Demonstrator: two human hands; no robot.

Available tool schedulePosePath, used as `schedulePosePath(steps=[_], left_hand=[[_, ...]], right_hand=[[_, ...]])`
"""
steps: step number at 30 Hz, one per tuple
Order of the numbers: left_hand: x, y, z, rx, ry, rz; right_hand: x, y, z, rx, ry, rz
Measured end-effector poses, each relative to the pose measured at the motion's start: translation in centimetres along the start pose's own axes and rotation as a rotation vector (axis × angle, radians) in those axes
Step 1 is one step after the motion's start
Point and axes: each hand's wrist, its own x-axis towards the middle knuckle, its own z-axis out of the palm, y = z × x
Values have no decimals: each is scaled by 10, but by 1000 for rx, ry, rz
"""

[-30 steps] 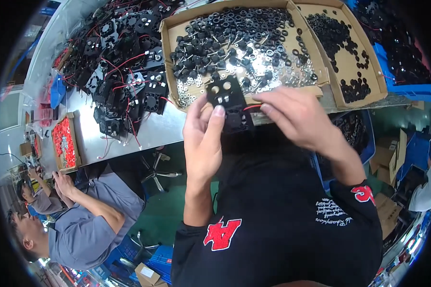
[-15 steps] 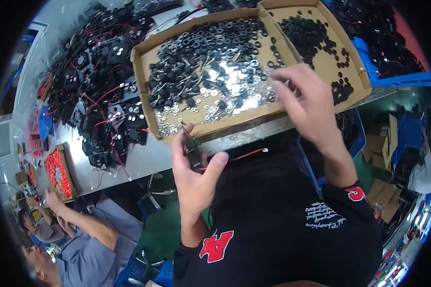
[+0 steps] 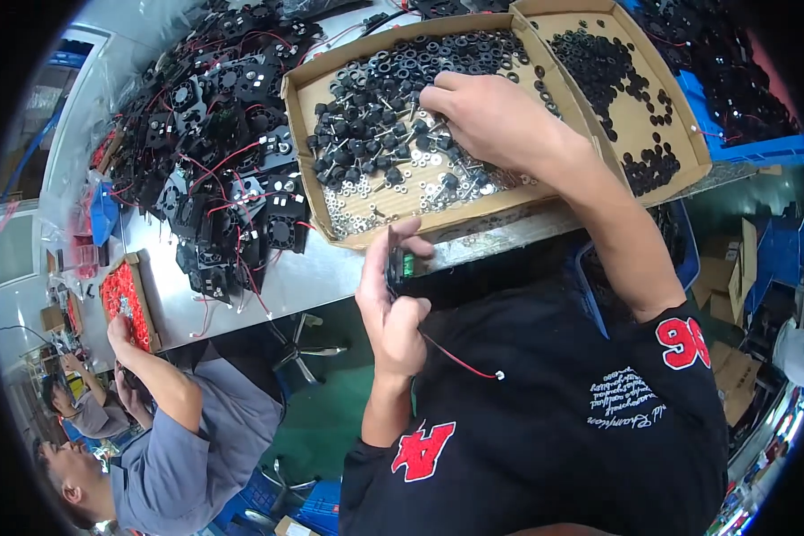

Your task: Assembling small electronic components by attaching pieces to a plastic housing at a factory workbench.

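Observation:
My left hand (image 3: 389, 326) is closed round a thin black wired part (image 3: 393, 268) with a green piece on one side, held upright by the table's front edge. From it a red lead (image 3: 460, 357) with a small white plug hangs against my shirt. My right hand (image 3: 491, 116) reaches over a shallow cardboard tray (image 3: 456, 223), its fingertips drawn together at the heap of black-headed screws (image 3: 357, 134). What they pinch, if anything, is hidden. Black rings (image 3: 433, 58) lie at the tray's back and small metal washers (image 3: 353, 210) at its front.
A second cardboard tray (image 3: 639, 125) with black round pieces adjoins on the right. Black fan units (image 3: 196, 125) with red wires are heaped at left. A blue bin (image 3: 759, 152) stands far right. A co-worker (image 3: 196, 429) at lower left reaches to a box of red parts (image 3: 121, 299).
My right hand has moved left and farther into the tray, from its right side to the screws. My left hand has turned the wired part, showing its green piece; the lead now hangs lower.

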Motion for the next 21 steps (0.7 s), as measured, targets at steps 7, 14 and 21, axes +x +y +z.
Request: schedulePosePath(steps=[7, 14, 21], left_hand=[[0, 7, 20, -114, 38, -193], [-3, 15, 31, -336, 16, -239], [5, 7, 46, -366, -76, -265]], right_hand=[[-5, 11, 2, -39, 16, -10], [-76, -47, -35, 814, 265, 81], [-111, -50, -28, 924, 313, 115]])
